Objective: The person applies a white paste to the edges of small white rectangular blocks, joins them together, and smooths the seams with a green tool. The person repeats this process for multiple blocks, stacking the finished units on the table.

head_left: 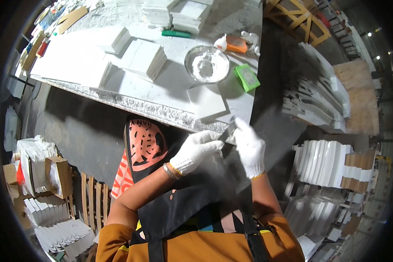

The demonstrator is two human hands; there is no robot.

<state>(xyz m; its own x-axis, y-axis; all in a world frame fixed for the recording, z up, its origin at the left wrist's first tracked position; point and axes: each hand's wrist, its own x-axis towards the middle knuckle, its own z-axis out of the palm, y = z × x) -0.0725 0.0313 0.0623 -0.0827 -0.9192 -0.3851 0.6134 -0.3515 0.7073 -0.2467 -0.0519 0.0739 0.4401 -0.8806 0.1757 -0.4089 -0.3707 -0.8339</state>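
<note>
A: Both hands are in white knit gloves. The left hand (197, 150) is curled around a thin dark tool (227, 135), seemingly a scraper or blade, just below the counter (131, 105) edge. The right hand (250, 148) is closed too, pinching the tool's upper part beside a pale slab corner (242, 114) that overhangs the edge.

B: How would it handle?

A: I'd judge it stiff, light and narrow, probably sharp at the tip; best gripped at the lower shaft, as the left hand does. Dusty gloves could slip.

B: And around it?

A: A white square tile (206, 101) lies just beyond the hands, then a metal bowl of white paste (206, 64) and a green sponge block (246, 77). Stacks of white tiles (146, 59) sit farther back. The overhanging slab crowds the working hands most.
</note>
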